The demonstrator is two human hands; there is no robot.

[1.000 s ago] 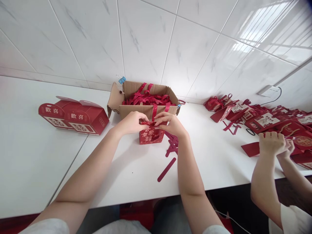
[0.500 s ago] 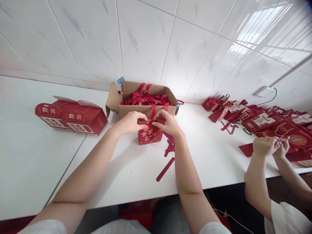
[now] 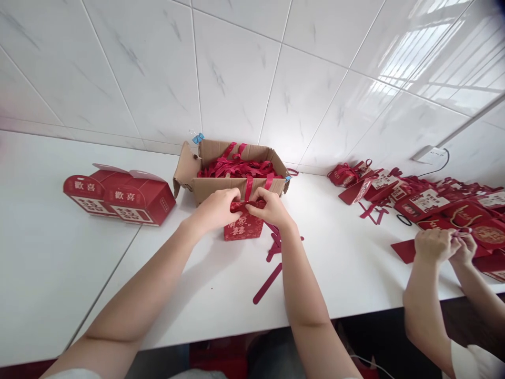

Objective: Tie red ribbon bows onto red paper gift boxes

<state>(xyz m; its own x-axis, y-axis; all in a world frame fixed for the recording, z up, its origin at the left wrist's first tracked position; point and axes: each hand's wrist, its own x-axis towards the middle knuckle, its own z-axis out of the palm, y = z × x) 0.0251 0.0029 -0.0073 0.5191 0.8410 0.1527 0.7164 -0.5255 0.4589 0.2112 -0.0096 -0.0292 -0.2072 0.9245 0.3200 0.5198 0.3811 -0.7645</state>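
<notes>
A small red gift box (image 3: 243,230) with pale printed characters stands upright on the white table in front of me. Across its top edge runs a dark red ribbon (image 3: 248,204). My left hand (image 3: 219,210) is closed, pinching the ribbon at the box's upper left. Opposite it, my right hand (image 3: 272,208) pinches the ribbon at the upper right, thumb pointing inward. Both hands touch the box top, and their fingertips are partly hidden. Just behind is an open cardboard box (image 3: 215,184) full of red ribbons (image 3: 240,167), two of them hanging over its front.
Two red handled boxes (image 3: 122,195) stand on the left. Loose red strips (image 3: 267,284) lie near my right forearm. Many red gift boxes (image 3: 426,202) are piled on the right, where a co-worker's hands (image 3: 437,245) hold a ribbon. A tiled wall (image 3: 236,79) rises behind.
My fingers have curled further in over the box top, and the ribbon shows more plainly between them. The whole view has shifted slightly; the box stays in place.
</notes>
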